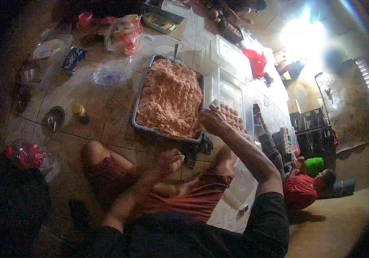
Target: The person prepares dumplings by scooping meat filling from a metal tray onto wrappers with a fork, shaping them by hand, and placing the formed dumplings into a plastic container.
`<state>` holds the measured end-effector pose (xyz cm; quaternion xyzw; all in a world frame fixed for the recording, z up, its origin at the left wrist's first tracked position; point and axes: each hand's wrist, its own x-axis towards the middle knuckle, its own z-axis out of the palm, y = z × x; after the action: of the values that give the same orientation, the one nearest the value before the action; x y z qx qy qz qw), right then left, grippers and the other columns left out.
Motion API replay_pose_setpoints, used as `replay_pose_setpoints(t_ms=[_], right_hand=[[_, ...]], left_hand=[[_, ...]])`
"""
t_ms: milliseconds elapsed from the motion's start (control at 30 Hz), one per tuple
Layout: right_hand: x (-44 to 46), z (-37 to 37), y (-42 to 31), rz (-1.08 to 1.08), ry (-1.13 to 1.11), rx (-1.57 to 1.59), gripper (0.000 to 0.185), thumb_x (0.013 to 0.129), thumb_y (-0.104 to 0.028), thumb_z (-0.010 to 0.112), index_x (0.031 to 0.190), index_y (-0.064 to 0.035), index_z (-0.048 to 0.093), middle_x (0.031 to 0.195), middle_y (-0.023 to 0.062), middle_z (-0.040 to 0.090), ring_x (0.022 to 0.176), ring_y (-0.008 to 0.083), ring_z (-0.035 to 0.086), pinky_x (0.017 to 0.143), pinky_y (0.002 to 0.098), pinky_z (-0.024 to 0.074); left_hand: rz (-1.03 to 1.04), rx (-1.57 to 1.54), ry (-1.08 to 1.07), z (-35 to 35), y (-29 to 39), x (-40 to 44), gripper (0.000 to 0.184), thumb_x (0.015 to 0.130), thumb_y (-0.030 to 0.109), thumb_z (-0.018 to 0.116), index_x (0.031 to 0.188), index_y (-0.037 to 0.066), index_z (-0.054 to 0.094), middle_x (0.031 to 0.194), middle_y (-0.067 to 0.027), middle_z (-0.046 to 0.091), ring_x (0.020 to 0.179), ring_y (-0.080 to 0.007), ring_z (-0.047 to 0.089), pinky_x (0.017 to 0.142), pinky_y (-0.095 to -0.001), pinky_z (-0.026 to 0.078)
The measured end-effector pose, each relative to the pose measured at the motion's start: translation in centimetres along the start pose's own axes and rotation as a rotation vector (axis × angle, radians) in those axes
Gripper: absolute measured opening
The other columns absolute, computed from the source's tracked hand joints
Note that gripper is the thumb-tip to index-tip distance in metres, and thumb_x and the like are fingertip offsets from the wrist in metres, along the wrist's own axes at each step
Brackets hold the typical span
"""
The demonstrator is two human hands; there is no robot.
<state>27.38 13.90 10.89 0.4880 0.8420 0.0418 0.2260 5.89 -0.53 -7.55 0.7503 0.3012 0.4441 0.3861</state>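
Note:
A deep grey tub holds a large heap of pinkish ground mixture, with a spoon handle sticking up at its far edge. To its right stands a clear plastic container with rows of small pinkish balls at its near end. My right hand is at the gap between tub and container, beside the balls, its fingers drawn together; what they hold is hidden. Above my lap, in front of the tub, my left hand has its fingers curled in, and I cannot make out anything inside.
Another clear container stands behind, near a red bag. Leftward on the tiles are plastic bags, a small yellow-lidded jar and a red-capped bottle. A person in red sits at right; other hands show behind.

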Motion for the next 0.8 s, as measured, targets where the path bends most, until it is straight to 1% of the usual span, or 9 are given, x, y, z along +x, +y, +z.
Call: replay_pose_setpoints(t_ms=[67, 200, 300, 400, 467, 533, 633, 700, 800], right_hand=[[-1.3, -2.6, -0.1, -0.169, -0.100, -0.040, 0.021, 0.092, -0.029, 0.065, 0.103, -0.0124, 0.071, 0.107, 0.0102, 0.072, 0.102, 0.0308, 0.066, 0.095, 0.0443, 0.0488], [-3.6, -2.2, 2.6, -0.128, -0.098, 0.176, 0.020, 0.090, -0.024, 0.068, 0.103, -0.0087, 0.071, 0.107, 0.0132, 0.072, 0.098, 0.0334, 0.067, 0.089, 0.0439, 0.0520], [-6.6, -2.7, 1.3, 0.084, 0.064, 0.525, 0.020, 0.089, -0.021, 0.069, 0.102, -0.0058, 0.072, 0.104, 0.0143, 0.073, 0.092, 0.0332, 0.069, 0.083, 0.0424, 0.0545], [-9.3, 0.0, -1.6, 0.292, 0.331, 0.821, 0.018, 0.092, -0.016, 0.067, 0.104, -0.0028, 0.070, 0.102, 0.0134, 0.071, 0.091, 0.0254, 0.068, 0.082, 0.0377, 0.0541], [-10.5, 2.1, -4.2, 0.347, 0.496, 0.945, 0.016, 0.094, -0.010, 0.066, 0.107, -0.0007, 0.067, 0.102, 0.0123, 0.070, 0.094, 0.0184, 0.067, 0.083, 0.0334, 0.0530], [-10.9, 3.0, -7.8, 0.433, 0.729, 1.326, 0.015, 0.095, -0.002, 0.063, 0.109, 0.0001, 0.066, 0.101, 0.0121, 0.070, 0.096, 0.0170, 0.066, 0.083, 0.0309, 0.0534], [-10.9, 2.9, -12.5, 0.499, 0.803, 1.284, 0.014, 0.096, 0.002, 0.061, 0.108, 0.0020, 0.066, 0.102, 0.0127, 0.069, 0.096, 0.0157, 0.066, 0.084, 0.0302, 0.0530], [-9.4, 4.6, -15.1, 0.429, 0.909, 1.253, 0.014, 0.095, 0.002, 0.061, 0.108, 0.0019, 0.066, 0.100, 0.0121, 0.069, 0.094, 0.0166, 0.066, 0.083, 0.0307, 0.0530], [-9.2, 5.2, -16.6, 0.366, 1.030, 1.144, 0.023, 0.089, 0.002, 0.061, 0.111, -0.0011, 0.067, 0.098, 0.0128, 0.067, 0.090, 0.0248, 0.066, 0.079, 0.0347, 0.0533]], left_hand=[[-0.363, -0.555, 0.018, 0.6, -0.2, -0.6, 0.028, 0.091, 0.030, 0.074, 0.100, 0.005, 0.069, 0.092, -0.0098, 0.070, 0.083, -0.0221, 0.069, 0.072, -0.0354, 0.054], [-0.671, -0.600, -0.202, 2.4, -5.4, -0.1, 0.033, 0.089, 0.035, 0.077, 0.098, 0.004, 0.069, 0.095, -0.0090, 0.071, 0.087, -0.0185, 0.067, 0.075, -0.0352, 0.055], [-0.576, -1.009, -0.074, -0.6, -1.0, 0.9, 0.042, 0.087, 0.039, 0.079, 0.101, 0.002, 0.067, 0.106, -0.0133, 0.070, 0.097, -0.0225, 0.067, 0.084, -0.0383, 0.056], [-0.034, -1.673, -0.220, 0.4, -2.6, 3.1, 0.049, 0.093, 0.044, 0.069, 0.110, -0.002, 0.064, 0.120, -0.0216, 0.066, 0.108, -0.0322, 0.065, 0.092, -0.0437, 0.056], [-0.162, -2.084, -0.048, 0.9, -2.1, 5.1, 0.063, 0.100, 0.053, 0.055, 0.124, -0.005, 0.057, 0.131, -0.0272, 0.059, 0.119, -0.0390, 0.060, 0.101, -0.0499, 0.053], [-0.182, -2.030, 0.045, -1.7, 0.3, 6.7, 0.069, 0.101, 0.056, 0.048, 0.129, -0.006, 0.054, 0.132, -0.0279, 0.057, 0.121, -0.0396, 0.059, 0.102, -0.0511, 0.051], [-0.265, -2.207, 0.069, -4.5, 2.8, 8.3, 0.081, 0.100, 0.065, 0.041, 0.135, -0.007, 0.049, 0.135, -0.0273, 0.055, 0.125, -0.0390, 0.055, 0.109, -0.0527, 0.044], [-0.368, -2.043, 0.363, -4.2, 5.2, 9.3, 0.085, 0.098, 0.066, 0.045, 0.137, -0.010, 0.049, 0.142, -0.0271, 0.052, 0.131, -0.0409, 0.051, 0.112, -0.0533, 0.040], [-0.357, -1.874, 0.375, -5.2, 8.1, 9.5, 0.086, 0.097, 0.067, 0.045, 0.136, -0.009, 0.051, 0.140, -0.0257, 0.055, 0.128, -0.0397, 0.053, 0.111, -0.0509, 0.041]])
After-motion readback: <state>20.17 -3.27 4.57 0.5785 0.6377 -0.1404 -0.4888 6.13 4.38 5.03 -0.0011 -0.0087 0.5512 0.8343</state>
